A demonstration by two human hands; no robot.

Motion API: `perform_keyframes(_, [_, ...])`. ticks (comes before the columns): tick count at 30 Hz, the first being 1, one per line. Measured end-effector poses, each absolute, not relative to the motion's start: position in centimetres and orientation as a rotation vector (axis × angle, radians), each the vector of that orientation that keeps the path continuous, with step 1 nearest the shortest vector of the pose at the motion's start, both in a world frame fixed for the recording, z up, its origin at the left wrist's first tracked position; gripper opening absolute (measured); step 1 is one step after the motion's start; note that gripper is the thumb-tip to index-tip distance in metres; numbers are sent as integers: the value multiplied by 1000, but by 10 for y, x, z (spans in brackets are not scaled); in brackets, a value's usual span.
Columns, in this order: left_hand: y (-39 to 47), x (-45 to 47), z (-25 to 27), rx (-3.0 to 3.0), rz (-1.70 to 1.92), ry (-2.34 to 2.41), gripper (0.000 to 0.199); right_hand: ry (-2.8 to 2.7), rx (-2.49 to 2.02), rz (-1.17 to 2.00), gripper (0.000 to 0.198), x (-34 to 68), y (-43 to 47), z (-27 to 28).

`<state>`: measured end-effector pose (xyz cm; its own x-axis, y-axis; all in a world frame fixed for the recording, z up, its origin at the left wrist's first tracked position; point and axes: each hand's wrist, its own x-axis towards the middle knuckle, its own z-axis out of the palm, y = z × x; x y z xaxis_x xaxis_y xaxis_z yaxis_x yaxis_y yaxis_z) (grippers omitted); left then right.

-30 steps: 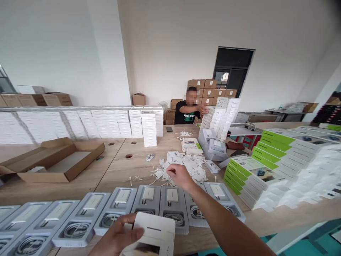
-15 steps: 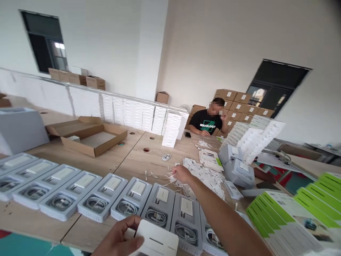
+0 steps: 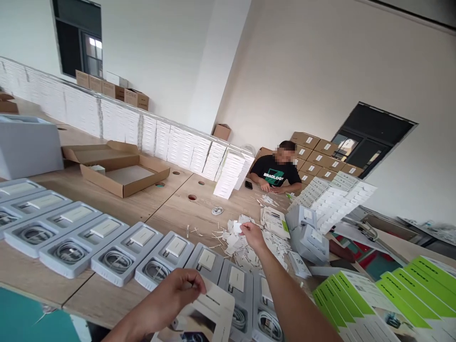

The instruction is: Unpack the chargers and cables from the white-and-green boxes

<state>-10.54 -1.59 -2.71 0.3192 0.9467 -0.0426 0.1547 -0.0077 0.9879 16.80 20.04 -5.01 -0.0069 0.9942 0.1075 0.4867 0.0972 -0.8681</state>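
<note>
My left hand (image 3: 183,288) is closed on the edge of a white printed packaging box (image 3: 223,301) with a slot near its top and a product photo lower down. My right hand (image 3: 252,235) reaches forward, fingertips pinched on a small white paper piece (image 3: 237,228). It is over a heap of white paper scraps (image 3: 245,254). Behind the left hand runs a row of pale grey trays (image 3: 117,260), each with a white charger (image 3: 174,246) and a coiled cable (image 3: 113,260). The box's lower part is cut off by the frame.
Green-and-white printed packaging (image 3: 409,287) is fanned out at the right. A loose coiled cable (image 3: 217,211) and an open cardboard box (image 3: 123,178) lie on the table. Stacks of white boxes (image 3: 228,175) line the far edge. A co-worker (image 3: 276,173) sits across.
The box in my left hand has tilted up, showing its photo. A white paper piece now shows at my right fingertips. The co-worker's raised hand has come down to the table.
</note>
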Motion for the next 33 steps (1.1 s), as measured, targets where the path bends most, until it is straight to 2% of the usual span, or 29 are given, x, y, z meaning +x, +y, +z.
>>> perform_keyframes(7, [-13,-95,-8,1484,794,1105,26,-1267,-1470,871,16,184,193,-42])
perform_keyframes(14, [-1,-86,-17,1509,815,1062,34,-916,-1265,1137,21,181,176,-29])
perform_keyframes(20, [44,-89,19,1651,723,1177,35,-891,-1098,1376,21,164,143,-14])
perform_keyframes(26, [101,-69,44,1739,617,1251,55,-955,-1004,1506,24,152,109,6])
perform_keyframes(33, [127,-34,33,1887,558,1192,26,-1001,-991,1486,30,160,102,5])
